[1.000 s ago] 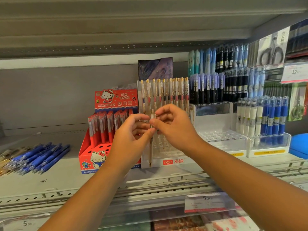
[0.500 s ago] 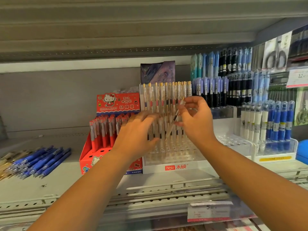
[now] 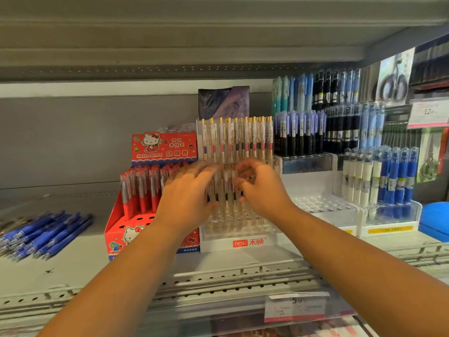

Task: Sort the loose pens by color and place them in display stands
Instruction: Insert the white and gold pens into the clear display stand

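At the clear stand, the once-tilted clear pen stands upright, right hand fingers curled on it, left hand fingers straight, so it seems nearly slotted.

The light is moderate and even, with a warm, slightly greenish cast. It falls from the front onto the grey perforated metal shelf, whose front edge is paler than its back. The underside of the grey upper shelf lies dim. The white price tag at the right edge is washed out, its print soft. The loose dark-blue pens at the shelf's left edge are smeared, and both the left hand and the right hand show slight motion blur. Small glints dot the clear plastic pen stand. The straight shelf rails bow towards the corners of the view.
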The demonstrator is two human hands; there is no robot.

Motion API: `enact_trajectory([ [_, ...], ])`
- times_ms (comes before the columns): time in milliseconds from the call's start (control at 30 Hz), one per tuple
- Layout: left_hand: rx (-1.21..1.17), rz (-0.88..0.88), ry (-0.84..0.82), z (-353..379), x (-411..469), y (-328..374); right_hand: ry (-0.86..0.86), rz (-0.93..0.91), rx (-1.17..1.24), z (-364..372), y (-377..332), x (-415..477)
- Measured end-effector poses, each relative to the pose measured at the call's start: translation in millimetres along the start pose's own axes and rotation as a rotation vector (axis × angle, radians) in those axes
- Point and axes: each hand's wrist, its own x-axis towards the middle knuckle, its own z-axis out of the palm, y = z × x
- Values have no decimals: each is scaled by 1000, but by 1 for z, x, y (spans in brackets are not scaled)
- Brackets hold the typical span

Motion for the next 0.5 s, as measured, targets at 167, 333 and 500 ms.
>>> enact_trajectory([
  [167,-40,-16,-16,-1,-2,1,28,-13,-47,0,1,2],
  [333,-100,-19,-59,-3,-2,3,45,-53,-81,-5,2,-1],
  [500,-283,-101,-52,-16,-19,2,127,-103,-55,-13,-9,-11],
])
